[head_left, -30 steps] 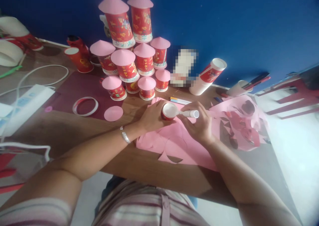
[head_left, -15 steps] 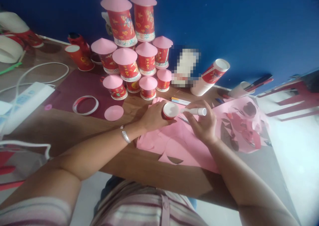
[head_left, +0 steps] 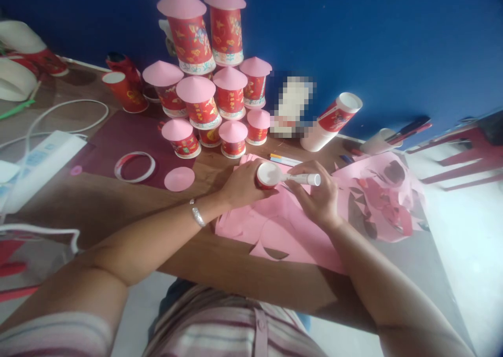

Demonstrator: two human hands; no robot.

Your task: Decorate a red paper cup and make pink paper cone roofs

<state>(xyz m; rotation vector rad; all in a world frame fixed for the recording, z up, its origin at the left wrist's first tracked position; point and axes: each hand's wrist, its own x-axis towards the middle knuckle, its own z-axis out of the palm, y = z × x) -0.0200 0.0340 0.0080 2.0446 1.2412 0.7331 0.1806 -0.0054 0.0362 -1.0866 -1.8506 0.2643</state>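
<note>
My left hand (head_left: 240, 183) is wrapped round a small red paper cup (head_left: 268, 175) that stands upside down on pink paper (head_left: 283, 226), its white base facing up. My right hand (head_left: 319, 197) grips a white glue stick (head_left: 302, 179) held sideways, with its tip touching the cup's base. A silver bracelet (head_left: 197, 213) sits on my left wrist. A loose pink paper disc (head_left: 179, 179) lies on the table left of my hands.
Several red cups with pink cone tops (head_left: 214, 92) are stacked against the blue wall. A tape ring (head_left: 134, 166), a white power strip (head_left: 37, 168) with cable, a lying stack of cups (head_left: 330, 120), coloured pens (head_left: 283, 160) and pink paper scraps (head_left: 379, 194) surround the wooden table (head_left: 118, 205).
The glue stick drew back to the right off the cup half a second ago and has now returned so its tip rests on the cup's base. My left hand stays put.
</note>
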